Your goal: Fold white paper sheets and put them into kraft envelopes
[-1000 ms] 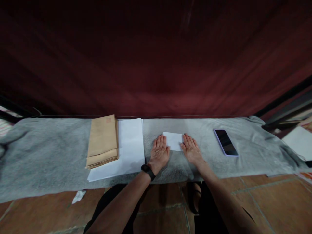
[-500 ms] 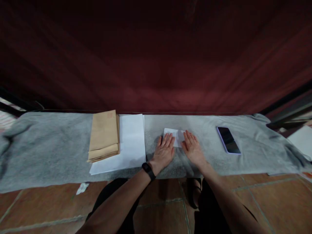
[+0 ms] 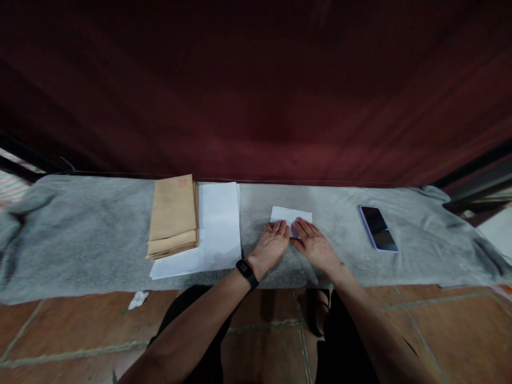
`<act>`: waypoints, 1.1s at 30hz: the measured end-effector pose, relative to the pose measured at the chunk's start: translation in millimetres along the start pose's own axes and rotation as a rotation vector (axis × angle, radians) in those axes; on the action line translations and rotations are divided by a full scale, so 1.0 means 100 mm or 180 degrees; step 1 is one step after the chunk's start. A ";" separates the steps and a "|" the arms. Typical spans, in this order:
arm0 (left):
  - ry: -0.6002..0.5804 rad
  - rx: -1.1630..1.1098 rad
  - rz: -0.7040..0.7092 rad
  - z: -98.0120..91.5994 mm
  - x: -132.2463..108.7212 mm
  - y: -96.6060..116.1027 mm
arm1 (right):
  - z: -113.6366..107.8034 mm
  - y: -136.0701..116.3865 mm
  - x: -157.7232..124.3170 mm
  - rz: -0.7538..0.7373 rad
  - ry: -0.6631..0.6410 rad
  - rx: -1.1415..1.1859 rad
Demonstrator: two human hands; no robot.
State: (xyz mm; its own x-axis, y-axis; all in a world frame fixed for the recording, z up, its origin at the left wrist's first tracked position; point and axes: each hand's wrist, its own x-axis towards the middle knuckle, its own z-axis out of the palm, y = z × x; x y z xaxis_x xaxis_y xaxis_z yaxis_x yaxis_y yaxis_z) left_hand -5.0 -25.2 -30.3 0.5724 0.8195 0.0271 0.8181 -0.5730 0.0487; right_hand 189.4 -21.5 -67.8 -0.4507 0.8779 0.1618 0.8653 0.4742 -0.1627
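Note:
A small folded sheet of white paper (image 3: 291,213) lies on the grey cloth in front of me. My left hand (image 3: 272,246) rests with flat fingers on the paper's near left part, and a black band circles that wrist. From the right, my right hand (image 3: 316,246) presses its outstretched fingers on the near right part. The fingertips of the two hands are close together, with a narrow strip of paper between them. Beneath the fingers the paper's near edge is partly hidden.
Brown envelopes (image 3: 173,210) lie stacked on larger white sheets (image 3: 219,229) at the left. At the right is a phone (image 3: 378,229) in a lilac case. Grey cloth (image 3: 100,234) covers the long surface, backed by a dark red drape (image 3: 256,106). A crumpled white scrap (image 3: 138,300) lies on the tiled floor.
Both hands have slid nearer each other over the paper, toward its near edge. More of the paper's far part shows. The whole view has shifted slightly.

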 end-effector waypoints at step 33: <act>0.0435 -0.1506 -0.1995 0.04 0.22 -0.52 | 0.05 -0.20 0.31 0.0963 0.0845 0.0564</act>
State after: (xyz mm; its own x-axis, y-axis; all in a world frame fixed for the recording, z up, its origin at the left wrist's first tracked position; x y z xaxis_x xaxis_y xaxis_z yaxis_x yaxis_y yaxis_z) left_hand -34.8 22.1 -36.1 -0.0234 0.9994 -0.0251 0.8575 0.0330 0.5135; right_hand 157.0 -3.9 -64.8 -0.0908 0.9424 0.3220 0.8881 0.2229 -0.4020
